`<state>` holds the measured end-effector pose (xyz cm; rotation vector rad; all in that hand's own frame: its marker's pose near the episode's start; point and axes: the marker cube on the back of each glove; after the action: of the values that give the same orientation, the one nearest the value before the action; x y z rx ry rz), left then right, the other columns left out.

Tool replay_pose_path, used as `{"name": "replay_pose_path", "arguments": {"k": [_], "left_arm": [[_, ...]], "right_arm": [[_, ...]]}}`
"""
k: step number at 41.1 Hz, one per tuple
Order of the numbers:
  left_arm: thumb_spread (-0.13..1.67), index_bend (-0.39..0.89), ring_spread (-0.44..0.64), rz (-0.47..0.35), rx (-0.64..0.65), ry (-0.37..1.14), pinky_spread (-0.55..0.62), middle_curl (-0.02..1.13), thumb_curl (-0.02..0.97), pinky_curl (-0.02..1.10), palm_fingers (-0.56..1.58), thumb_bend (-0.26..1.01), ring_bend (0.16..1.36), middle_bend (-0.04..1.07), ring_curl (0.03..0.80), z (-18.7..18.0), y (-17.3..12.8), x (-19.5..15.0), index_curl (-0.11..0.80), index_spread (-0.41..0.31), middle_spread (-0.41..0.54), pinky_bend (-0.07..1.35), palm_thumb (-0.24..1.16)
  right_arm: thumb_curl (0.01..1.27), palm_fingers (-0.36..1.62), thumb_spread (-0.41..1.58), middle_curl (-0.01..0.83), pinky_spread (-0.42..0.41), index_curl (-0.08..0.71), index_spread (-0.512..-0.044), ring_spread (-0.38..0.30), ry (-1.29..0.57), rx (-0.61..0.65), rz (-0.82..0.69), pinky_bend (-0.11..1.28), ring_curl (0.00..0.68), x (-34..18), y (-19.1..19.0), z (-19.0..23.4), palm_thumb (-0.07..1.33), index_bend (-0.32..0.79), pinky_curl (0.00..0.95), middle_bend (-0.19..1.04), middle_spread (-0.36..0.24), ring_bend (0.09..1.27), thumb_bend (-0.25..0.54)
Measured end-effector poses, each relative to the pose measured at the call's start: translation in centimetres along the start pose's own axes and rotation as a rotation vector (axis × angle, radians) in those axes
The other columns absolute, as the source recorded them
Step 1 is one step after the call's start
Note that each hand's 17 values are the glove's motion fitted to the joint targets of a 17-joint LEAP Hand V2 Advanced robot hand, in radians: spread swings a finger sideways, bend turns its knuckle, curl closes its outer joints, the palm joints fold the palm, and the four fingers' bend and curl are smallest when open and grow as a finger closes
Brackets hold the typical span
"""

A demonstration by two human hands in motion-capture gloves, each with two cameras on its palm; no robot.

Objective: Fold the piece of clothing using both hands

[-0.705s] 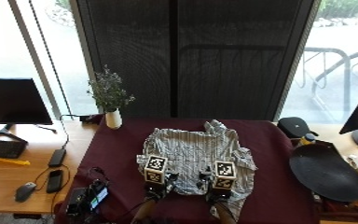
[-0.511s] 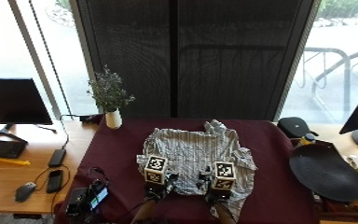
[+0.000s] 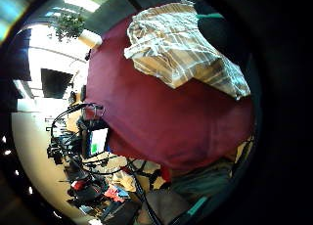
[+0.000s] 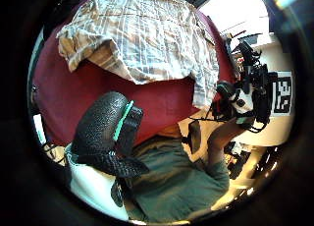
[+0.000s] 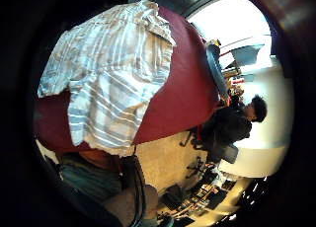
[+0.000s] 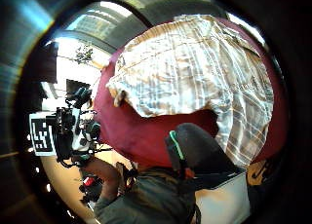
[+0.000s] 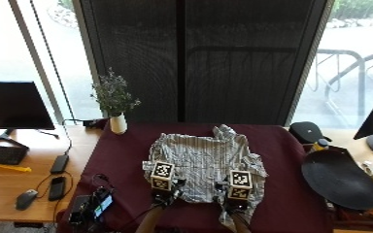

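On the maroon table [image 7: 122,160], both hands hover at the striped shirt's [image 7: 199,160] near hem (whether gripping, I cannot tell).

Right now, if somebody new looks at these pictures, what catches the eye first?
First the crumpled striped shirt, spread in the middle of the dark red tablecloth. Both gloved hands, left hand and right hand, are at its near edge. A white vase with a plant stands at the table's far left corner.
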<state>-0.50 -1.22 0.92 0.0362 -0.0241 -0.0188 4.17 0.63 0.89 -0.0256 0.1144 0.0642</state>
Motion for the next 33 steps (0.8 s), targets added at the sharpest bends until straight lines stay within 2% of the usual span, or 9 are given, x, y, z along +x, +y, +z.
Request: {"name": "replay_pose_path", "arguments": {"k": [8, 16, 21, 26, 31, 33], "left_arm": [[1.12, 0.12, 0.09, -0.017, -0.05, -0.017, 0.29, 0.35, 0.237, 0.25, 0.43, -0.01, 0.61, 0.28, 0.312, 2.2, -1.5, -0.3, 0.196, -0.063, -0.009, 0.4, 0.29], [1.1, 0.12, 0.1, 0.073, -0.105, 0.034, 0.28, 0.36, 0.269, 0.29, 0.39, -0.01, 0.61, 0.24, 0.323, 6.1, -4.2, -0.1, 0.212, -0.053, 0.01, 0.43, 0.34], [1.08, 0.12, 0.14, 0.132, -0.182, 0.042, 0.28, 0.37, 0.285, 0.31, 0.32, -0.01, 0.59, 0.19, 0.324, 4.7, -2.6, 0.2, 0.22, -0.043, 0.039, 0.49, 0.37], [1.06, 0.14, 0.19, 0.108, -0.257, -0.004, 0.29, 0.35, 0.3, 0.34, 0.24, -0.01, 0.59, 0.14, 0.328, 5.8, -3.1, -0.6, 0.236, -0.044, 0.061, 0.55, 0.4], [1.04, 0.14, 0.22, 0.083, -0.224, -0.028, 0.3, 0.33, 0.31, 0.36, 0.16, -0.02, 0.63, 0.13, 0.334, 6.7, -4.4, -1.5, 0.246, -0.053, 0.077, 0.6, 0.42], [1.03, 0.14, 0.23, 0.072, -0.203, -0.005, 0.31, 0.32, 0.312, 0.36, 0.14, -0.02, 0.64, 0.14, 0.333, 7.0, -4.8, -1.8, 0.249, -0.055, 0.08, 0.61, 0.43]], "right_arm": [[0.26, 0.14, 1.11, 0.249, 0.253, 0.211, -0.345, 0.158, -0.039, -0.05, 0.03, 0.59, 0.218, 2.3, -0.1, 2.0, 0.47, 0.1, 0.325, 0.18, 0.026, 0.31, 0.083], [0.28, 0.11, 1.08, 0.269, 0.246, 0.203, -0.345, 0.163, -0.093, -0.142, 0.038, 0.65, 0.239, 4.5, -2.0, 7.0, 0.5, 0.11, 0.345, 0.19, 0.031, 0.33, 0.031], [0.29, 0.09, 1.05, 0.279, 0.244, 0.202, -0.339, 0.164, -0.113, -0.205, 0.012, 0.67, 0.247, 4.8, -2.6, 9.2, 0.51, 0.12, 0.354, 0.19, 0.034, 0.34, -0.006], [0.3, 0.08, 1.03, 0.284, 0.239, 0.206, -0.334, 0.169, -0.145, -0.304, -0.018, 0.69, 0.257, 4.0, -1.9, 9.7, 0.5, 0.12, 0.36, 0.18, 0.04, 0.35, -0.028], [0.3, 0.09, 1.02, 0.282, 0.236, 0.227, -0.333, 0.173, -0.127, -0.353, -0.036, 0.69, 0.257, 3.7, -2.3, 10.8, 0.5, 0.16, 0.358, 0.17, 0.043, 0.34, -0.025], [0.32, 0.15, 1.03, 0.28, 0.23, 0.249, -0.336, 0.169, -0.129, -0.348, -0.032, 0.67, 0.256, 3.6, -2.4, 11.0, 0.55, 0.21, 0.353, 0.17, 0.029, 0.33, 0.001]]}}
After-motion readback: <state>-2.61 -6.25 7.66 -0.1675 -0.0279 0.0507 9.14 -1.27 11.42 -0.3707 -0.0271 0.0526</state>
